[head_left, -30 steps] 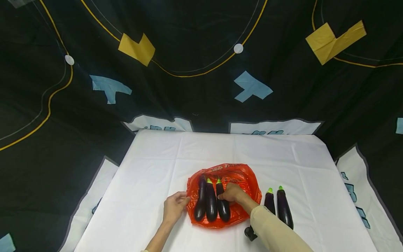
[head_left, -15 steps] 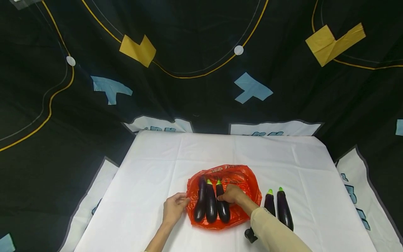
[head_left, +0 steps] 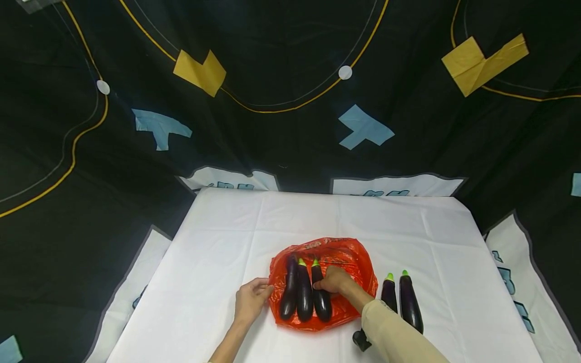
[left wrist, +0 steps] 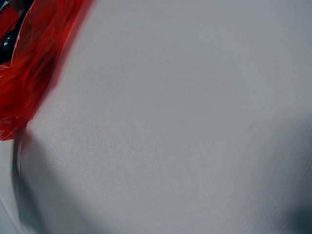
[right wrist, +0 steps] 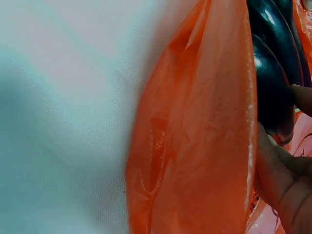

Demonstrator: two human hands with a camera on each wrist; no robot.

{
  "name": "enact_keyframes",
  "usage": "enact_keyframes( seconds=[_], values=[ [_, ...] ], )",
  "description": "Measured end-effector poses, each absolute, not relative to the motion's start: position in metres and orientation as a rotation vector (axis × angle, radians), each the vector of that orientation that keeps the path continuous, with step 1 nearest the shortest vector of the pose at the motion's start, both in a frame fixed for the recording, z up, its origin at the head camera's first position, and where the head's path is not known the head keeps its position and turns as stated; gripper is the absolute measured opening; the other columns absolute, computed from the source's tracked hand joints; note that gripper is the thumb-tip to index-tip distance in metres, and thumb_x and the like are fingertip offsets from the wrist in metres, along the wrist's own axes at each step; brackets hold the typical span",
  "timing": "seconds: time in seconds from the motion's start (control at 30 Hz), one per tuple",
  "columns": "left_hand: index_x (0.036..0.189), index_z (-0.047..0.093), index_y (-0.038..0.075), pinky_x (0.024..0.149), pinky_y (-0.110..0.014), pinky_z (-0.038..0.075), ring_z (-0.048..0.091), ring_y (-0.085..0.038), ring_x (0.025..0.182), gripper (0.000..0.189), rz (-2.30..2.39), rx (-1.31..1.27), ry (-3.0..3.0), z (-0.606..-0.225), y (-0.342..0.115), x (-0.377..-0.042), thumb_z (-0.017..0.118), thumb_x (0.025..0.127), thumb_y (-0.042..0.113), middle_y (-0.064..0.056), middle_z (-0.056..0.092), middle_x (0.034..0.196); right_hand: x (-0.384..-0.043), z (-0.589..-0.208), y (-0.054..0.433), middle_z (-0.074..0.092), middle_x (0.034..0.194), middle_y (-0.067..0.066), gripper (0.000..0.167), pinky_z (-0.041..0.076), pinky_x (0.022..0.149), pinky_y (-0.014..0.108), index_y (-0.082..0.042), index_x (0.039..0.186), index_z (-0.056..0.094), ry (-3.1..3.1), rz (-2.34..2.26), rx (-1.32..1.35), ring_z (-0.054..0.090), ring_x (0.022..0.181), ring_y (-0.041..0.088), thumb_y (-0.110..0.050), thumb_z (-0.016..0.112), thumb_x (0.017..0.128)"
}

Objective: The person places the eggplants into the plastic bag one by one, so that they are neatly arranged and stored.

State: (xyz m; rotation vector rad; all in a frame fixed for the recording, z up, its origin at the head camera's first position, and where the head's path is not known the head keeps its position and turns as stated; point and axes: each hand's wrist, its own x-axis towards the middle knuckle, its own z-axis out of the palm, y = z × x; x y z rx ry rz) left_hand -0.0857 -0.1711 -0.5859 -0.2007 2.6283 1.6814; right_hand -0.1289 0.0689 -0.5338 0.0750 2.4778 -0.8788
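Observation:
A red plastic bag [head_left: 354, 252] lies spread open on the white-covered table, with three dark purple eggplants side by side in it. My right hand [head_left: 335, 280] reaches over the bag's right side and grips the rightmost eggplant [head_left: 323, 307] by its upper half, thumb on its left. In the right wrist view, the fingers [right wrist: 278, 180] curl round that eggplant [right wrist: 270, 87] behind the bag's raised edge [right wrist: 209, 122]. My left hand [head_left: 249, 301] pinches the bag's left edge. The left wrist view shows the bag's side [left wrist: 39, 53], with that hand out of sight.
Two more eggplants, a shorter-looking one [head_left: 389, 292] and a longer one [head_left: 410, 307], lie on the table [head_left: 454, 282] right of the bag, partly behind my right sleeve [head_left: 399, 335]. A small black piece [head_left: 361, 340] shows beside that sleeve. A dark curtain [head_left: 281, 146] surrounds the table.

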Motion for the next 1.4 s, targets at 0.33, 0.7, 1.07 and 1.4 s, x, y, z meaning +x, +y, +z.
enact_keyframes(
  seconds=[0.33, 0.7, 1.07, 1.4],
  values=[
    [0.096, 0.070, 0.003, 0.055, -0.022, 0.051, 0.065, -0.013, 0.068, 0.015, 1.680, -0.193, 2.632, -0.585, -0.170, -0.086, 0.072, 0.084, 0.013, -0.005, 0.070, 0.080, -0.130, -0.530, 0.070, 0.050, 0.058, 0.003, 0.031, 0.037, 0.048, 0.023, -0.005, 0.069, 0.056, 2.511, -0.862, 0.071, 0.052, 0.054, 0.017, -0.026, 0.077, 0.078],
    [0.095, 0.071, 0.005, 0.055, -0.022, 0.050, 0.065, -0.012, 0.068, 0.014, 1.660, -0.227, 2.644, -0.586, -0.169, -0.087, 0.072, 0.084, 0.014, -0.004, 0.070, 0.079, -0.134, -0.525, 0.074, 0.051, 0.065, 0.007, 0.033, 0.038, 0.053, 0.026, -0.002, 0.078, 0.055, 2.520, -0.846, 0.114, 0.048, 0.059, 0.019, -0.025, 0.078, 0.076],
    [0.094, 0.071, 0.005, 0.055, -0.022, 0.051, 0.065, -0.012, 0.067, 0.012, 1.659, -0.206, 2.660, -0.587, -0.168, -0.087, 0.072, 0.083, 0.011, -0.003, 0.070, 0.078, -0.137, -0.522, 0.087, 0.055, 0.062, 0.006, 0.033, 0.042, 0.053, 0.026, -0.001, 0.082, 0.057, 2.525, -0.883, 0.097, 0.052, 0.057, 0.018, -0.025, 0.078, 0.077],
    [0.095, 0.071, 0.004, 0.053, -0.023, 0.050, 0.065, -0.012, 0.066, 0.013, 1.673, -0.204, 2.655, -0.587, -0.168, -0.086, 0.072, 0.084, 0.012, -0.004, 0.070, 0.079, -0.132, -0.522, 0.095, 0.052, 0.061, 0.005, 0.035, 0.040, 0.053, 0.026, -0.002, 0.080, 0.053, 2.548, -0.888, 0.049, 0.051, 0.056, 0.018, -0.027, 0.077, 0.077]
  ],
)
